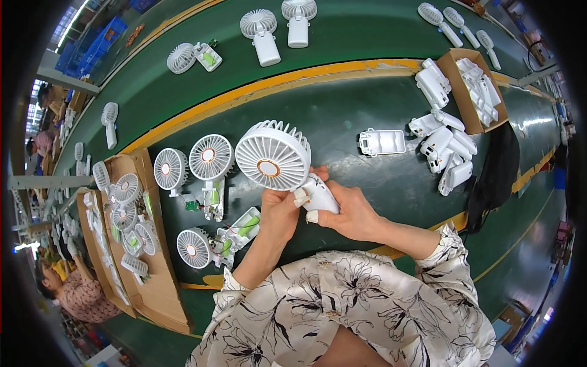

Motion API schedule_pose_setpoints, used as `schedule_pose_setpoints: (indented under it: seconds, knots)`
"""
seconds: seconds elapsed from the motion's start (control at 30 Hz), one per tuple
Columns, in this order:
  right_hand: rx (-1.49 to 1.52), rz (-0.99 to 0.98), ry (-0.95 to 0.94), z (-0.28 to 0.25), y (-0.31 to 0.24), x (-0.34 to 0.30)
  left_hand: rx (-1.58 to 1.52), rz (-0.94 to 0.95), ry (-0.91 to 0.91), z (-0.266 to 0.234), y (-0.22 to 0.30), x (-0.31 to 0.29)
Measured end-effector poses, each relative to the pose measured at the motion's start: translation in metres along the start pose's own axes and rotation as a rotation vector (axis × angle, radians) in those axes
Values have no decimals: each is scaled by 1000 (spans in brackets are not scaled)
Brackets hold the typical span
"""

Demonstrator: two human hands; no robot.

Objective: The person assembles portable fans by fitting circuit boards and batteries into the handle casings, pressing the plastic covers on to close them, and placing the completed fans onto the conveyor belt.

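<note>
Both my hands are closed on one white handheld fan (pixel 273 155), held above the green bench near its front edge. Its round grille with an orange-ringed hub tilts up and to the left. My left hand (pixel 282 211) grips around the neck and upper handle, its thumb on the white casing. From the right, my right hand (pixel 350 211) wraps the handle (pixel 319 194), thumb along its lower end. Pale wraps cover some fingertips. To the left lie fans with opened handles (pixel 214 199), green batteries and wires showing. A single empty handle shell (pixel 383 142) rests to the right.
A cardboard box of fan heads (pixel 168 269) stands at left. More white shells (pixel 449 144) are heaped at right, beside a cardboard box (pixel 452 76) and black cloth (pixel 492 177). Beyond a yellow edge strip (pixel 244 88), a green belt carries fans (pixel 260 37). Another person (pixel 82 293) sits far left.
</note>
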State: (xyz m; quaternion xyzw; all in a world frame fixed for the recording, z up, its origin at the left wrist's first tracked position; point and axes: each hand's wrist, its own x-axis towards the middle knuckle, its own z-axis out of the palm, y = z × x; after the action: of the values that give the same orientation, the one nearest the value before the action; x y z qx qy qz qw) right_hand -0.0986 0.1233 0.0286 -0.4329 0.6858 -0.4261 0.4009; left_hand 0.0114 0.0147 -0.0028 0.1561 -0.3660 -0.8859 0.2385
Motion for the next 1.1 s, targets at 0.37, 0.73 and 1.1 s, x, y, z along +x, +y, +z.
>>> schedule_pose_setpoints:
  seconds: [0.37, 0.73, 1.1]
  knots:
    - [-10, -52, 35, 2, 9, -2, -1, -29, 36, 5, -5, -3]
    - [512, 214, 48, 10, 7, 14, 112, -106, 113, -2, -7, 2]
    - [-107, 12, 558, -104, 27, 99, 441, 205, 148, -8, -25, 7]
